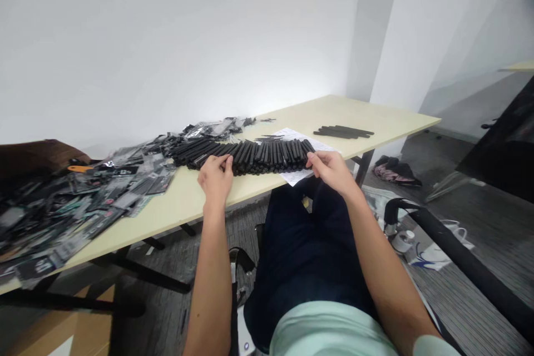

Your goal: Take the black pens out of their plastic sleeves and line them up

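A long row of black pens (267,156), stacked side by side and several layers deep, lies along the front edge of the table. My left hand (216,177) is closed at the front of the row, thumb and fingertips pinched against the pens' ends. At the row's right end, my right hand (331,169) pinches the end of a pen between thumb and forefinger. Fingers hide the exact contact. Under the row's right part lies a white printed sheet (294,177), with a few thin dark pieces (269,138) behind the pens.
Left of the row spreads a heap of printed plastic packets (125,183), with an orange-handled tool (80,168) on it. Several separate black sticks (344,132) lie at the table's right (392,117). A chair armrest (450,250), a bottle (403,241) and a white bag (434,250) are at right.
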Tool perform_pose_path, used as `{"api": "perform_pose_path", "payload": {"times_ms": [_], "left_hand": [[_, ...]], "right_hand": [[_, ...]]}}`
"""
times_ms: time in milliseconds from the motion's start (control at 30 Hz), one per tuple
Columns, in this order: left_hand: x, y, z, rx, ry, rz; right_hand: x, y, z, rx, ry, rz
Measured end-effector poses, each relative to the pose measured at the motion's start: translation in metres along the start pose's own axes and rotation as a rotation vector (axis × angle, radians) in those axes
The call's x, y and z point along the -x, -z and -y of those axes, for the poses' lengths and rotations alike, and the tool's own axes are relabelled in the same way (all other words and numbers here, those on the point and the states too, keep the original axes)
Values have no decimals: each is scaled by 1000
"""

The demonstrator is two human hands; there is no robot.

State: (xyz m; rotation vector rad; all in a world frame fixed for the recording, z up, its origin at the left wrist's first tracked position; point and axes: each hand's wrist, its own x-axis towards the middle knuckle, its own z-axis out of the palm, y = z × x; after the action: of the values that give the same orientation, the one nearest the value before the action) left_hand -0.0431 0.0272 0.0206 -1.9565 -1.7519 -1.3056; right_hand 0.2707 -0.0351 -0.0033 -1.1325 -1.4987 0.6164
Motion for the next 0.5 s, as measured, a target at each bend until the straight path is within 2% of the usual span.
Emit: {"api": "perform_pose_path", "payload": {"times_ms": [100,233,367,500], "left_hand": [[1,1,-3,-21,-4,-7],[0,0,-2,16,26,-60],[2,-1,-3,86,-20,-120],[4,0,-7,148,-40,-116]], "right_hand": [[-2,8,-7,116,10,-123],[-1,26,-24,595,65,-337],[-10,43,-43,796,174,-353],[-46,56,-57,937,140,-343]]}}
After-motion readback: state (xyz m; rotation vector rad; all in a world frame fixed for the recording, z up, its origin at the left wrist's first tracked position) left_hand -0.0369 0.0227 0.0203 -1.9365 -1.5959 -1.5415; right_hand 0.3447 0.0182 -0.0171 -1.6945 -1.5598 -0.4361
